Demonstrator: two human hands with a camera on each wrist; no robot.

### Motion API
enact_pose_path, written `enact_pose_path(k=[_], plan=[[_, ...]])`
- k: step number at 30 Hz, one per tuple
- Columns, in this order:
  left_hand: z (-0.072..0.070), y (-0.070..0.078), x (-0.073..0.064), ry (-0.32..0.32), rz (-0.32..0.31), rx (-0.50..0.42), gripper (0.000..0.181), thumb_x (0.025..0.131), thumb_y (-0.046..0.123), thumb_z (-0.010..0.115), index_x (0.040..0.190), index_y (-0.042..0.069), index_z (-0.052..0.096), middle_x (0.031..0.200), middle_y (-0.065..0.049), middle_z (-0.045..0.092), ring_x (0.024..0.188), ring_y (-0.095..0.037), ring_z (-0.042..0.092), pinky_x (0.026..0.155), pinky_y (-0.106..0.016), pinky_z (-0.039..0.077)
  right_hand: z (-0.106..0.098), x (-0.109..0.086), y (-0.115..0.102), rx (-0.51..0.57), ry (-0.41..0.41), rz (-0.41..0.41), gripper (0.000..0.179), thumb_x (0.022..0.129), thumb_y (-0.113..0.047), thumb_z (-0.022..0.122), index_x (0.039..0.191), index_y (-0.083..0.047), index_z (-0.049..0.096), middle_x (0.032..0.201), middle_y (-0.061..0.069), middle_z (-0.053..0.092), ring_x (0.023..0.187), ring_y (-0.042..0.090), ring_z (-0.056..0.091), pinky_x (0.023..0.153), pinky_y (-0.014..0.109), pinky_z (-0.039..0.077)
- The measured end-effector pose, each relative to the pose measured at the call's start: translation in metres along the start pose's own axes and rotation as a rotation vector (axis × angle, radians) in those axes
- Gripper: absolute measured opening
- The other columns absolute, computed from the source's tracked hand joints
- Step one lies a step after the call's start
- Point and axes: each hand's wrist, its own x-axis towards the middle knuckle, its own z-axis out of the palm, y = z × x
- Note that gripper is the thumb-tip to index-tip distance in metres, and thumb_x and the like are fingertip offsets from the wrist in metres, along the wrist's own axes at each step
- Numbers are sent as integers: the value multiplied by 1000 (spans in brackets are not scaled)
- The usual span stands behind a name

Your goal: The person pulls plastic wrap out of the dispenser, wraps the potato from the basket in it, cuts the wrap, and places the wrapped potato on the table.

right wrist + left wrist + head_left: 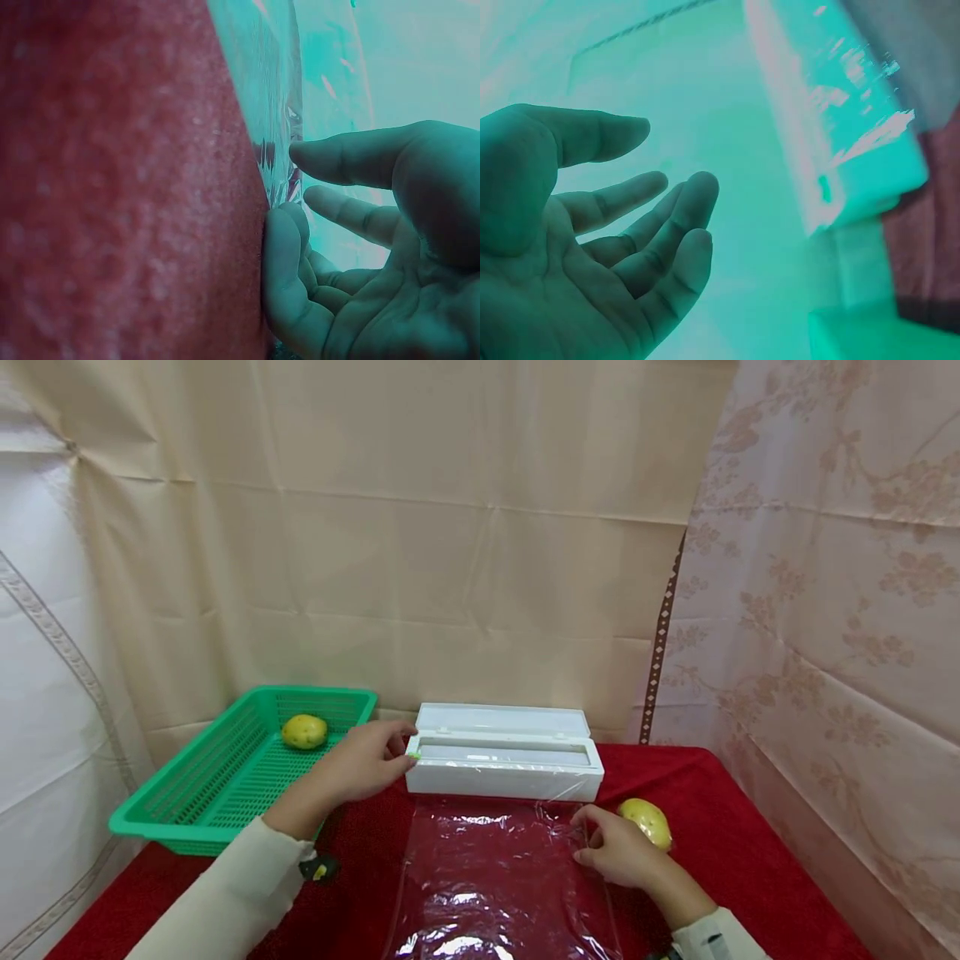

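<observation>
A white cling film dispenser [504,777] stands at the back of the table with its lid raised. From its front a sheet of clear cling film [495,877] stretches toward me, wrinkled and shiny. My left hand [367,762] is beside the dispenser's left end, near a small green piece on it. In the left wrist view its fingers [694,202] are loosely bent, with nothing between them and the thumb. My right hand [618,852] is at the film's right edge, thumb and index finger apart. The right wrist view shows the thumb tip right at the film's edge [289,112].
A yellow potato [647,823] with a glossy surface lies just beyond my right hand. To the left stands a green plastic basket [142,810] with another potato [304,732] in it. Red cloth [750,860] covers the table, and beige curtains [450,568] hang behind.
</observation>
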Motion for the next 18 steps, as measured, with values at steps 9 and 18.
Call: enact_pose_path(k=[9,18], plan=[[-57,-28,21,86,-149,-54,46,102,31,59,142,8,54,130,-16,65,119,-36,63,87,-44,55,-1,0,2,-39,14,-28,41,80,-8,83,116,-12,63,71,1,60,62,17,57,54,33,48],[-76,-77,39,67,-241,-79,56,105,37,52,148,2,47,144,-27,54,133,-46,51,104,-59,47,-1,-1,2,-33,5,-29,43,81,-10,84,118,-12,64,72,2,61,64,17,57,57,33,48]])
